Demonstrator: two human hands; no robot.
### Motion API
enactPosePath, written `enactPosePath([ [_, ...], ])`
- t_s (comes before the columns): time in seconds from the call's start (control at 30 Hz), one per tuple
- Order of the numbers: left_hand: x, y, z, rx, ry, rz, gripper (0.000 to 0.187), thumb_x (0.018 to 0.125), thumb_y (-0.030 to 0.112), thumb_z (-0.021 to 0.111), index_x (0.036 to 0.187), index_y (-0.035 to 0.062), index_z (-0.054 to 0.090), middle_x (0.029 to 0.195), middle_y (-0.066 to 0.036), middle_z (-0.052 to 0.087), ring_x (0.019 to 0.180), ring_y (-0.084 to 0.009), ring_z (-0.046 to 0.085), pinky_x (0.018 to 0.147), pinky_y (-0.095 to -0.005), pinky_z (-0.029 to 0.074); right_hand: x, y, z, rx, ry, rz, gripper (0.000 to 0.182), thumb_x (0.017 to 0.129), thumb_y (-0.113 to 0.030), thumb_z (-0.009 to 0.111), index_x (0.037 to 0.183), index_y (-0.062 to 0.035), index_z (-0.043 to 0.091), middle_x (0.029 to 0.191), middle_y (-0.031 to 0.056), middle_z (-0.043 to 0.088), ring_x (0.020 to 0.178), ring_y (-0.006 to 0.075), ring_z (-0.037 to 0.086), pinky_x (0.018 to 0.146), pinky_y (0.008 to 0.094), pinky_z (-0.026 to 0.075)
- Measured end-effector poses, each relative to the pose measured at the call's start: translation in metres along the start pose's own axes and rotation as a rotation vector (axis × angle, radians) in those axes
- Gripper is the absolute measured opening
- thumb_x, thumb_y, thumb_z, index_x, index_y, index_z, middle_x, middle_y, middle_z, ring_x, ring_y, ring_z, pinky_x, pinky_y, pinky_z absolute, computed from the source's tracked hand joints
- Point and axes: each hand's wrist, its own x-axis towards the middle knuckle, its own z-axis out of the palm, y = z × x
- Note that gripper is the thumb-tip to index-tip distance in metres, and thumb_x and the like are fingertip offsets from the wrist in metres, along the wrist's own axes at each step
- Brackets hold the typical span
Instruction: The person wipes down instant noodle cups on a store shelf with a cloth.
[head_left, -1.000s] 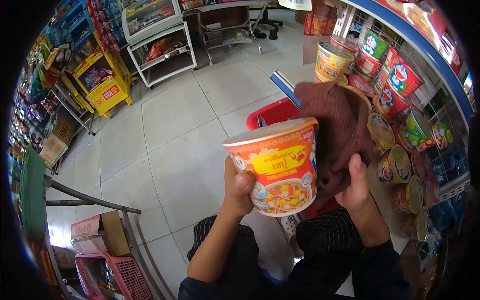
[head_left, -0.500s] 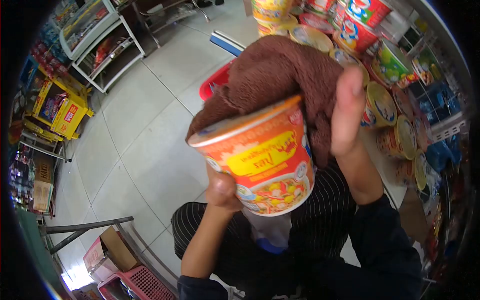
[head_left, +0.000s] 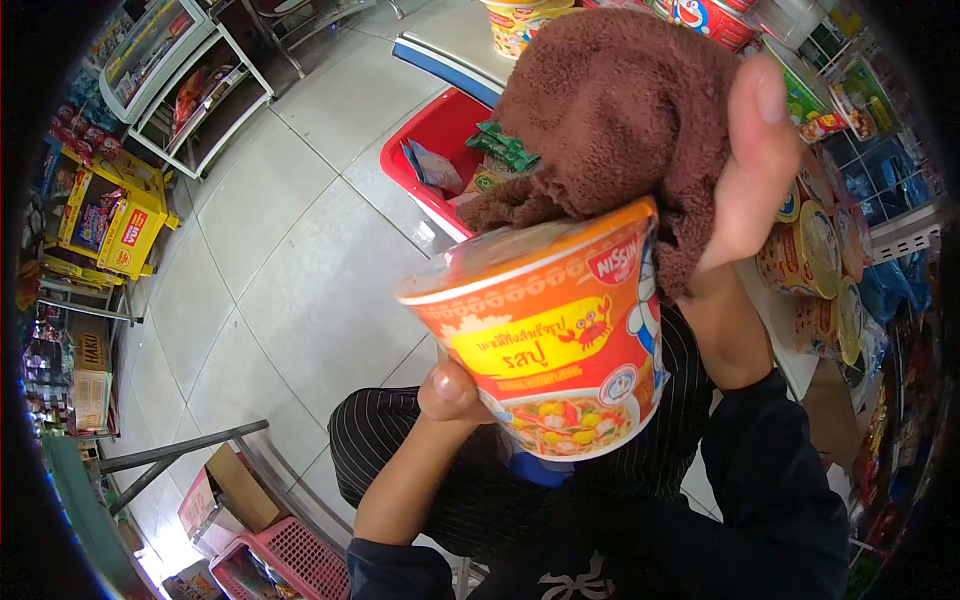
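Observation:
An orange noodle cup with a yellow label and a crab picture is held tilted in front of my lap. My left hand grips its lower left side, thumb in front and the other fingers hidden behind it. A brown cloth is bunched in my right hand, over the cup's upper right rim. The right thumb points up along the cloth's edge, and the cloth hides the other fingers.
A red basket with packets stands beyond the cup, beside a blue-edged table. Several noodle cups are stacked at the right. A yellow rack stands left, and a pink basket is at the lower left.
The cloth and my right hand have moved up and right, off part of the cup's lid. The cup has shifted slightly right and down. More of the red basket shows.

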Motion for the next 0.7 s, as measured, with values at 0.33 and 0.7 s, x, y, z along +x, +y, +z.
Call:
enactPosePath([
  [0.33, 0.030, 0.023, -0.037, -0.014, 0.244, 0.107, 0.056, 0.081, 0.051, 0.042, 0.097, -0.0024, 0.044, 0.097, -0.020, 0.056, 0.083, -0.0265, 0.059, 0.071, -0.0387, 0.051, 0.018, 0.019, -0.014, -0.341, -0.391, 0.148, 0.036, 0.078, -0.035, 0.062, 0.088, 0.0002, 0.062, 0.077, 0.0044, 0.060, 0.073, 0.0095, 0.055, 0.066, 0.0242, 0.044],
  [0.7, 0.020, 0.016, -0.022, 0.045, 0.226, 0.120, 0.052, 0.082, 0.049, 0.043, 0.091, -0.0028, 0.045, 0.093, -0.021, 0.057, 0.079, -0.0265, 0.061, 0.068, -0.0382, 0.052, 0.013, 0.023, -0.014, -0.150, -0.386, 0.320, 0.044, 0.077, -0.041, 0.061, 0.089, 0.0005, 0.061, 0.082, 0.0056, 0.060, 0.079, 0.0111, 0.056, 0.071, 0.0248, 0.045],
])
